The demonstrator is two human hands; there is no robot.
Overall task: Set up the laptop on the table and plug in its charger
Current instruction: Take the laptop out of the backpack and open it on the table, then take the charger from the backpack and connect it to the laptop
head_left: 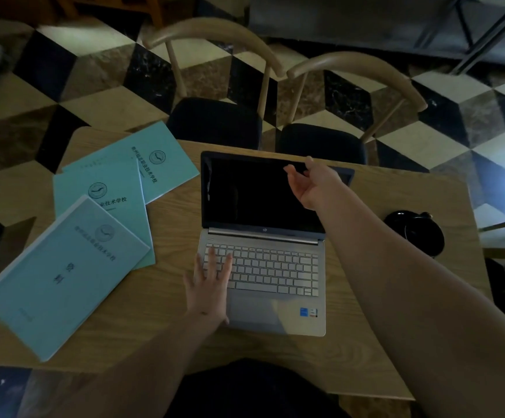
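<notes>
A silver laptop [275,276] lies on the wooden table [166,309] with its lid raised and its screen [245,191] dark. My right hand [313,184] grips the top right edge of the lid, thumb in front and fingers behind. My left hand [207,285] rests flat on the left side of the keyboard and palm rest, fingers spread. A black coiled charger [415,233] sits on the table to the right of the laptop, apart from it.
Three teal booklets [67,276] lie overlapping on the table's left half. Two wooden chairs with dark seats [215,122] [323,143] stand at the far edge. A checkered tile floor surrounds the table.
</notes>
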